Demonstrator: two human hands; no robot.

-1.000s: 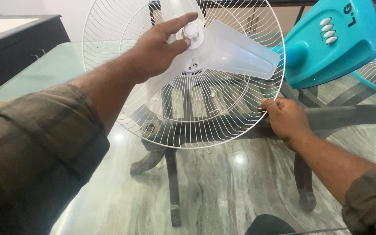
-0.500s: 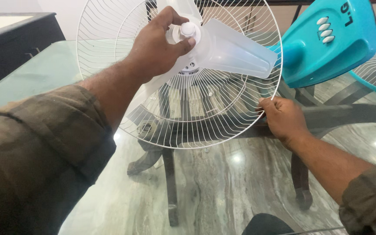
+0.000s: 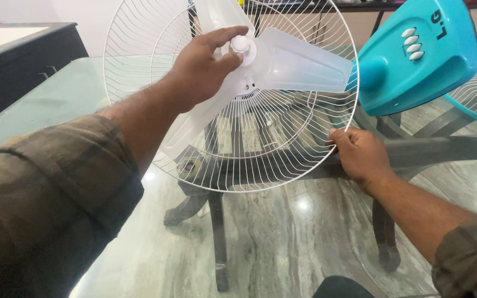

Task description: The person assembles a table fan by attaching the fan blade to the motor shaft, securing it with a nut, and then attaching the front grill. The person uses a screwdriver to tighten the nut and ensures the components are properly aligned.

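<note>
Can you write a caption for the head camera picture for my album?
Left hand on a fan's white hub cap; right hand steadies the wire guard.

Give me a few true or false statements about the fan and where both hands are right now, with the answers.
1. The left hand is at the white knob in the middle of the fan blades. True.
2. The right hand rests flat on the glass table. False: it grips the rim of the white wire guard.
3. The fan's base is turquoise with white buttons. True.
4. The blades are black. False: they are translucent white.
5. A front guard covers the blades. False: the blades are exposed, with wire only behind them.
</note>
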